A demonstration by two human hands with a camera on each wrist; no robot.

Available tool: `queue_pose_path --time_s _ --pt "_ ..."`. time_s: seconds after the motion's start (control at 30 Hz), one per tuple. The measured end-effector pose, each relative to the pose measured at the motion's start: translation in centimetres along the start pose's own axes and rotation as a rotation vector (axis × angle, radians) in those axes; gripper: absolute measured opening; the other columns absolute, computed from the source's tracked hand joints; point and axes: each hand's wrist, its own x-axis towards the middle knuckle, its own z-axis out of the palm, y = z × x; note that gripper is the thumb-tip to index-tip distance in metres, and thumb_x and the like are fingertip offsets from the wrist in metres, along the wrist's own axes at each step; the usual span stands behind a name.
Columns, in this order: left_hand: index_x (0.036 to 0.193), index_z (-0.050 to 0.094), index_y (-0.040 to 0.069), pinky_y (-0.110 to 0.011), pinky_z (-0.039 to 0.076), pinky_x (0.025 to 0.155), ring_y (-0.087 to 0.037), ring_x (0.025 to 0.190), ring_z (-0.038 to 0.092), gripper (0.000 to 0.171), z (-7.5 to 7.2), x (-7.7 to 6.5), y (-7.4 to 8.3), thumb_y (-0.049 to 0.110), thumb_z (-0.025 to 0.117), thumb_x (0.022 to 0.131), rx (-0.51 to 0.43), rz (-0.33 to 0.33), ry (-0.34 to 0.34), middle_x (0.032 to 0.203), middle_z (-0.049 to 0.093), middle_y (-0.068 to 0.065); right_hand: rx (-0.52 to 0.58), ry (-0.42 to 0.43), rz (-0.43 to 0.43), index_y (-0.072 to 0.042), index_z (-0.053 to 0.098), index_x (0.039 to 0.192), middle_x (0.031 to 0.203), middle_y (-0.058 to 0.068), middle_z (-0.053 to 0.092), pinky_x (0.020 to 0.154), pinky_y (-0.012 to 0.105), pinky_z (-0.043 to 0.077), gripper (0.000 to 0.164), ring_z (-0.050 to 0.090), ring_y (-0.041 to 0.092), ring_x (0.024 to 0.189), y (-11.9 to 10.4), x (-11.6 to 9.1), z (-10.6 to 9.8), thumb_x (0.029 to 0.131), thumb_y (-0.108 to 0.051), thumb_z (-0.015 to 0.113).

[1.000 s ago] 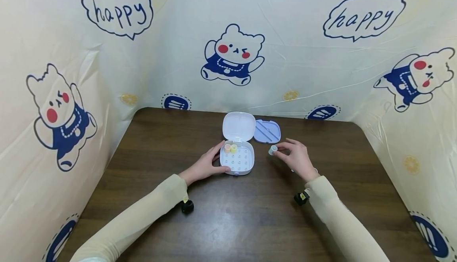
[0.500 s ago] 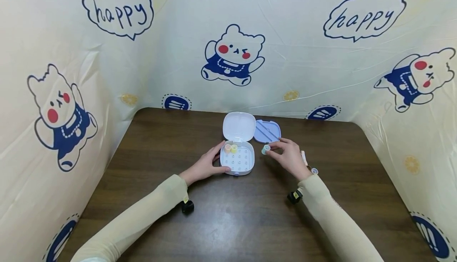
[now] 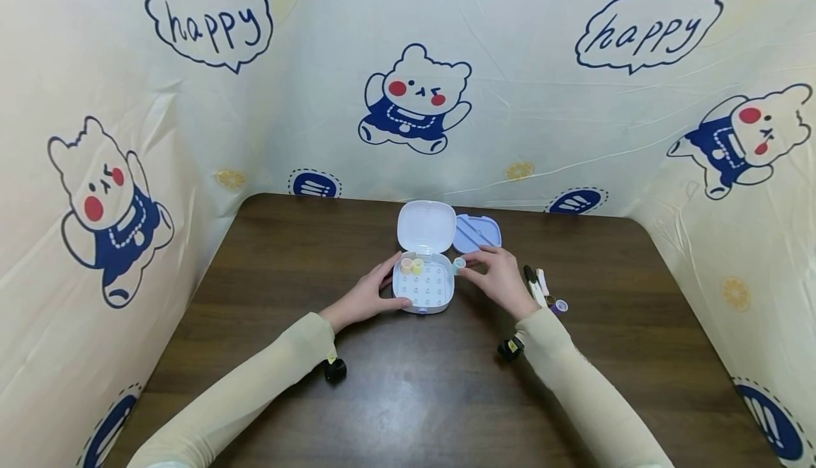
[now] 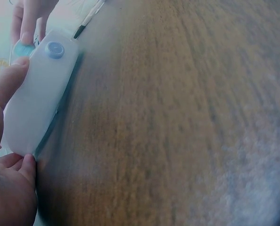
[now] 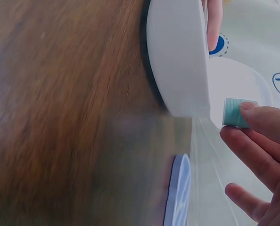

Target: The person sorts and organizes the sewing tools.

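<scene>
In the head view, my left hand [image 3: 365, 300] grips the left side of a white sewing box [image 3: 431, 309], its thumb at the front corner. The lid [image 3: 426, 226] stands open behind. Rows of small pegs fill the box floor; an orange thread spool [image 3: 406, 265] and a yellow thread spool [image 3: 417, 265] sit at the back left. My right hand [image 3: 500, 280] pinches a teal thread spool [image 3: 459, 265] at the box's back right edge. In the right wrist view, thumb and fingertips hold this teal spool [image 5: 232, 112] on its side, above the rim.
A lavender tray [image 3: 477, 233] with diagonal bars lies behind my right hand. Right of that hand are a purple spool [image 3: 561, 306], a brown one [image 3: 550, 300], a white stick-like piece [image 3: 542, 282] and a slim black-and-white tool [image 3: 534, 287]. Printed cloth walls surround the brown table [image 3: 287, 241].
My right hand has moved left with the teal spool, up to the box's right edge. This uncovers the small items at its right. The left hand and box stay put.
</scene>
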Motion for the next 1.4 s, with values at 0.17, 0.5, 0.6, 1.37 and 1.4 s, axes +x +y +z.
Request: queue_pose_path --time_s 0.17,0.5,0.6,1.37,1.4 --pt "0.169 0.015 0.018 -0.042 0.036 0.122 -0.03 0.153 0.035 0.106 0.0 0.0 0.0 0.037 0.084 0.09 0.006 -0.006 -0.001 0.171 0.021 -0.014 0.013 -0.016 0.005 -0.011 0.081 0.111 0.099 0.005 0.08 0.118 0.066 0.027 0.024 0.05 0.043 0.139 -0.7 0.4 0.6 0.092 -0.024 0.082" --pt "0.169 0.015 0.016 -0.044 0.035 0.122 -0.031 0.153 0.034 0.105 0.0 0.0 0.2 0.032 0.084 0.091 -0.015 0.002 -0.001 0.171 0.02 -0.015 -0.005 -0.004 -0.016 -0.012 0.082 0.109 0.095 0.002 0.08 0.116 0.065 0.031 0.023 0.053 0.038 0.136 -1.3 1.1 2.0 0.09 -0.024 0.084" --pt "0.169 0.015 0.016 -0.044 0.035 0.122 -0.031 0.153 0.034 0.105 0.0 0.0 0.2 0.032 0.084 0.091 -0.015 0.0 -0.004 0.172 0.02 -0.014 -0.001 -0.012 -0.022 -0.011 0.081 0.11 0.096 0.003 0.08 0.118 0.064 0.03 0.024 0.053 0.039 0.137 -1.4 1.3 2.3 0.09 -0.024 0.083" --pt "0.169 0.015 0.019 -0.043 0.035 0.122 -0.03 0.154 0.033 0.105 -0.1 -0.1 0.5 0.034 0.084 0.091 -0.003 -0.018 -0.012 0.172 0.019 -0.013 -0.111 -0.065 -0.029 -0.015 0.08 0.119 0.102 -0.001 0.08 0.123 0.062 0.022 0.027 0.048 0.035 0.141 -1.8 1.9 4.6 0.093 -0.023 0.081" --pt "0.169 0.015 0.018 -0.044 0.036 0.122 -0.03 0.154 0.033 0.105 -0.1 -0.1 0.5 0.035 0.083 0.091 -0.001 -0.017 -0.012 0.172 0.02 -0.013 -0.116 -0.064 -0.03 -0.015 0.08 0.119 0.101 -0.001 0.08 0.123 0.063 0.022 0.027 0.048 0.035 0.141 -1.8 1.9 4.7 0.093 -0.023 0.081"
